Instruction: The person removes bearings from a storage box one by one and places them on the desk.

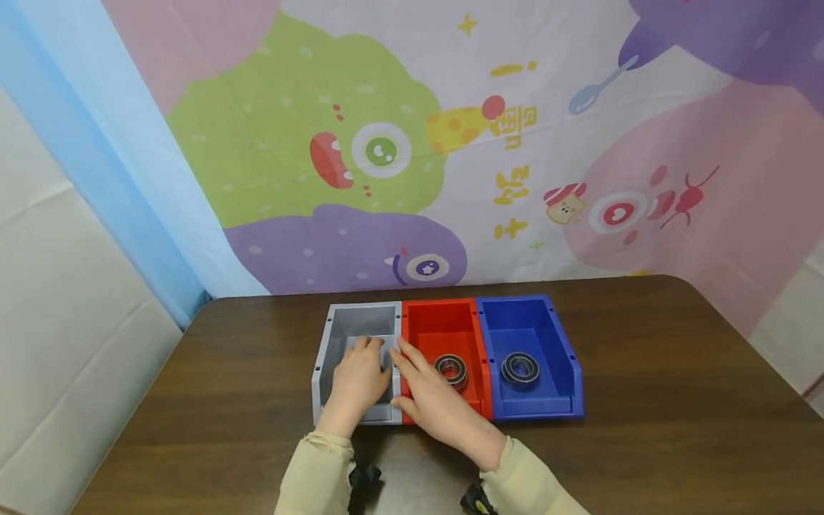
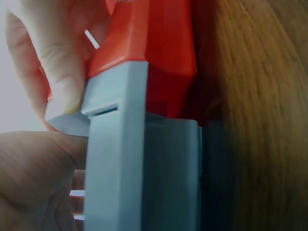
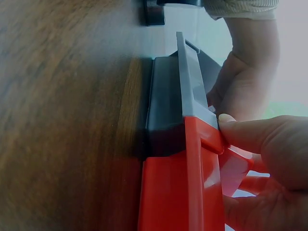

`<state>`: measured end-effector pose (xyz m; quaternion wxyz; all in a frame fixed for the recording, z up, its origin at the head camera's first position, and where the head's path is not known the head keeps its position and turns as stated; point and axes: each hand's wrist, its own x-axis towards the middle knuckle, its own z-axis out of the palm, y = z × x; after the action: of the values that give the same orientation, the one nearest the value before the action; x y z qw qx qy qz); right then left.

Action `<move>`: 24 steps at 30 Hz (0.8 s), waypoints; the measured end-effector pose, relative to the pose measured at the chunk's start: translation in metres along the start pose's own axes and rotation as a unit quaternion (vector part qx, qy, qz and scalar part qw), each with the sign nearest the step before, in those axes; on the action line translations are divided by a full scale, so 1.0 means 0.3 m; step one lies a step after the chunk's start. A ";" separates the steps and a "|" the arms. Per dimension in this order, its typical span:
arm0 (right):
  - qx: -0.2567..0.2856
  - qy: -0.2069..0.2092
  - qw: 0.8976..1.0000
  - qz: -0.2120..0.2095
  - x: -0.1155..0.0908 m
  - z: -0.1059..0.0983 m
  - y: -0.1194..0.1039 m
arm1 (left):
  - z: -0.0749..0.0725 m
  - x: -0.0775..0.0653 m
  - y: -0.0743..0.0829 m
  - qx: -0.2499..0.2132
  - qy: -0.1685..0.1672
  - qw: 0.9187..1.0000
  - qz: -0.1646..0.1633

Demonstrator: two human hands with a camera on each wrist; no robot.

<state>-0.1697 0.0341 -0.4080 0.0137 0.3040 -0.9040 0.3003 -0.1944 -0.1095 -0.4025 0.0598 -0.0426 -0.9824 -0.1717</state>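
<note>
My left hand (image 1: 360,375) reaches down into the grey bin (image 1: 325,357), knuckles up and fingers bent toward the bin floor. What its fingertips touch is hidden; I cannot tell whether they hold anything. Across the near part of the red bin (image 1: 444,322) lies my right hand (image 1: 438,404), fingers stretched to the wall where red and grey bins meet. In the right wrist view its thumb (image 3: 245,132) touches the front corner at that seam. A ball bearing (image 1: 453,370) lies in the red bin beside the right hand.
The blue bin (image 1: 524,322) adjoins the red one on the right and holds what looks like stacked ball bearings (image 1: 520,370). All three bins stand in a row on a dark wooden table (image 1: 656,379). A cartoon-printed cloth (image 1: 515,179) hangs behind the table.
</note>
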 end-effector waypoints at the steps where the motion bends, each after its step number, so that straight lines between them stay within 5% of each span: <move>1: 0.000 -0.001 1.000 0.001 0.000 0.000 0.000 | 0.003 0.002 -0.001 0.000 -0.004 1.000 -0.003; 8: 0.003 -0.002 1.000 0.001 0.000 0.001 -0.002 | 0.031 0.007 -0.017 0.000 -0.024 1.000 -0.003; 24: 0.000 -0.001 1.000 0.005 -0.001 -0.001 0.000 | 0.058 -0.005 -0.019 0.037 -0.010 0.999 0.009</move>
<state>-0.1696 0.0344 -0.4078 0.0110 0.2996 -0.9057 0.2996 -0.1954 -0.1089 -0.4207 0.0531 -0.0513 -0.9882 -0.1340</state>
